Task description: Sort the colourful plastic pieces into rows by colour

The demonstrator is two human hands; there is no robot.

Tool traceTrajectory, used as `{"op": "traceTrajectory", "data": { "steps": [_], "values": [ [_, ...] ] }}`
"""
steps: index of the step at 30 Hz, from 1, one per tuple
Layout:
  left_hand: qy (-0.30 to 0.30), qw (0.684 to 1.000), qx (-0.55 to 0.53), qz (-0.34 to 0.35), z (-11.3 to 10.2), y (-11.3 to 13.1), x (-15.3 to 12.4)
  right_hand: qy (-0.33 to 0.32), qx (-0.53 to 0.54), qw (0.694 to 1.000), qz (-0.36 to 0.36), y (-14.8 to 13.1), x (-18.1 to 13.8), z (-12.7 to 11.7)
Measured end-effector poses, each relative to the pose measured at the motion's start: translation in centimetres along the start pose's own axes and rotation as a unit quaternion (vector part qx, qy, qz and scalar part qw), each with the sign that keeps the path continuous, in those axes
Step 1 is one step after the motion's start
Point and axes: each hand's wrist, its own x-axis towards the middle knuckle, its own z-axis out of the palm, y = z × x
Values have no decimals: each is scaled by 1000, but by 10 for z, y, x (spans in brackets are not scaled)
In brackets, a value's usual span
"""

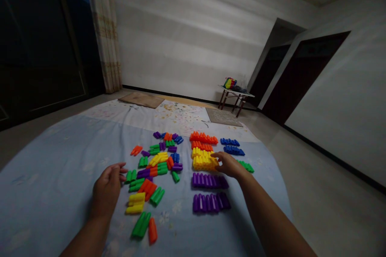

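Note:
My right hand (228, 164) is at the right end of the yellow row of finger-shaped plastic pieces (202, 162), thumb and fingers closed around its end piece, which they partly hide. Beyond that row lie orange rows (203, 137); nearer me are two purple rows (210, 203). My left hand (109, 182) hovers at the left side of a loose pile, fingers a little bent and apart, close to a green piece (130, 176). I see nothing held in it. The pile mixes green, orange, purple, blue and yellow pieces (135, 202).
Blue rows (233, 150) and a green row (246, 166) lie right of my right hand, the green one partly behind it. A pale blue flowered cloth (75, 160) covers the table. Two flat mats (224, 116) lie at its far edge. A small side table (237, 91) stands by the wall.

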Motion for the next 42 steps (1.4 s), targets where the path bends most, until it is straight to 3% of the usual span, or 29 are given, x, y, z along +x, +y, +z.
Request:
{"op": "traceTrajectory", "data": {
  "steps": [4,7,15,22,29,33,37,39,42],
  "values": [
    [4,1000,-14,4,1,6,-4,72,42,997,-6,-11,-13,-5],
    [3,1000,-22,15,1,9,-7,116,105,987,-46,-43,-26,3],
    [11,1000,-16,20,1,10,-10,-18,177,965,-194,-164,-48,58],
    [11,1000,-18,23,0,7,-8,23,82,983,-160,-207,-23,90],
    [6,1000,-18,21,0,7,-8,21,108,982,-156,-204,-20,89],
    [7,1000,-19,17,0,7,-8,70,135,978,-144,-179,-28,66],
    [7,1000,-13,17,0,11,-10,118,54,985,-116,-149,-33,52],
    [7,1000,-12,15,0,12,-10,94,13,989,-110,-139,-35,53],
    [8,1000,-12,13,0,12,-10,1,2,990,-139,-132,-39,56]
  ]
}}
